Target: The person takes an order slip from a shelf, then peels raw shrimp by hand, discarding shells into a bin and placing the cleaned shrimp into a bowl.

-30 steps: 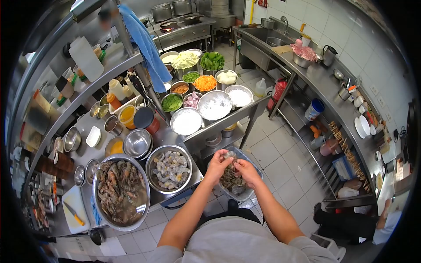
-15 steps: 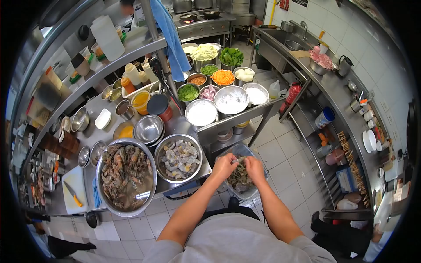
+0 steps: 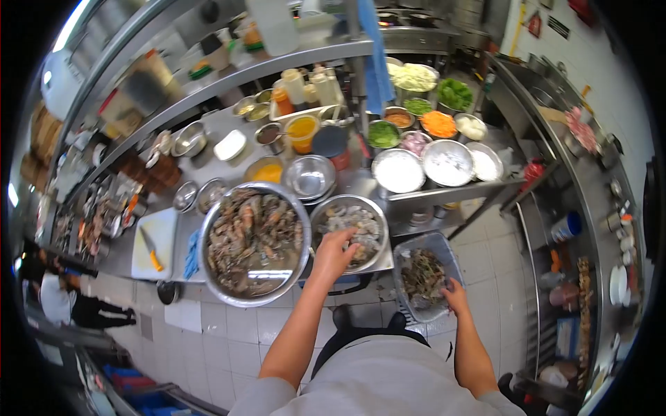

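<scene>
My left hand (image 3: 334,254) is over the near part of a steel bowl of peeled shrimp (image 3: 352,220), its fingers spread apart. At the right edge of a grey plastic bin (image 3: 402,277) is my right hand (image 3: 455,297), fingers curled; whether something small is between them is too small to tell. Shells and heads (image 3: 423,276) lie in the bin. Left of the peeled shrimp, a large steel basin (image 3: 202,258) holds whole shrimp (image 3: 250,220) in cloudy liquid.
A knife (image 3: 151,251) lies on a white cutting board (image 3: 166,232) beside a blue cloth (image 3: 192,255). Steel bowls (image 3: 309,177) and bowls of white powder (image 3: 398,171) stand farther back. Another person (image 3: 59,299) is at the far left.
My left hand has moved left from the bin to the peeled shrimp bowl and opened. My right hand has separated from it and stays at the bin. The view has turned left.
</scene>
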Available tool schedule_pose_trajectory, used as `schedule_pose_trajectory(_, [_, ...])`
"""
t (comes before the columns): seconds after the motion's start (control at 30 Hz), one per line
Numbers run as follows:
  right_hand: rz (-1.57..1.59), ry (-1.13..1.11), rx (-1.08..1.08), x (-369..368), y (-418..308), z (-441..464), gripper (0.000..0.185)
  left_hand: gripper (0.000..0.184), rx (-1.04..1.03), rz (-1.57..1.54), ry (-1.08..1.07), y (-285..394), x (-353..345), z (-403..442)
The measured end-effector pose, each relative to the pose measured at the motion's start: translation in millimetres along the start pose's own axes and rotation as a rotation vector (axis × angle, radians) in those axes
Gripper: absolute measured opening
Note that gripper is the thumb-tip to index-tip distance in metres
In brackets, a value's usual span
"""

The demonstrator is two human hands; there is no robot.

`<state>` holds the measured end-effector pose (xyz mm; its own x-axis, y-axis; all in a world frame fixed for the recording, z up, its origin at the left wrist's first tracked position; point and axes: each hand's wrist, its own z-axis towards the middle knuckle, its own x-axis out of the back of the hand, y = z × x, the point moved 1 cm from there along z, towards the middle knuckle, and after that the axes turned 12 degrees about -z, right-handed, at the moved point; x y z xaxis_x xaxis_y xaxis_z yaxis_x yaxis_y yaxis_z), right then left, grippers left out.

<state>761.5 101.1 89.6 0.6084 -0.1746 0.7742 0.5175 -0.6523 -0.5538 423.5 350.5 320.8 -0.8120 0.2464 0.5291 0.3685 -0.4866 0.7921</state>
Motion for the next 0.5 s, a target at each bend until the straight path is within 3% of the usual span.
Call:
schedule_pose_trajectory(0.1, [0.151, -0.07, -0.096, -10.6, 2.2, -2.6, 0.062, 0.025, -0.09, 0.078, 0.254, -4.4, 45.1, 1.1])
schedule_pose_trajectory(0.2, [0.167, -0.077, -0.058, -8.8, 7.5, -1.9, 0.06, 0.025, 0.046, 0.021, 0.322, -11.7, 105.0, -14.9])
schedule_pose_trajectory(0.33, [0.142, -0.078, -0.095, -6.9, 16.3, 7.2, 0.055, 0.019, 0.162, 0.316, 0.468, -53.8, 189.5, -57.9])
schedule_pose_trajectory(0.4, [0.223, -0.103, -0.1, -14.0, 25.5, 14.0, 0.052, 0.023, 0.424, 0.424, 0.392, -62.9, 214.7, -74.5])
schedule_pose_trajectory(0.43, [0.226, -0.12, -0.105, -17.5, 30.2, 17.2, 0.049, 0.023, 0.426, 0.423, 0.392, -63.2, 213.6, -76.6])
schedule_pose_trajectory(0.5, [0.221, -0.138, -0.107, -18.0, 29.8, 18.5, 0.045, 0.032, 0.728, 0.362, 0.247, -64.5, 204.7, -80.7])
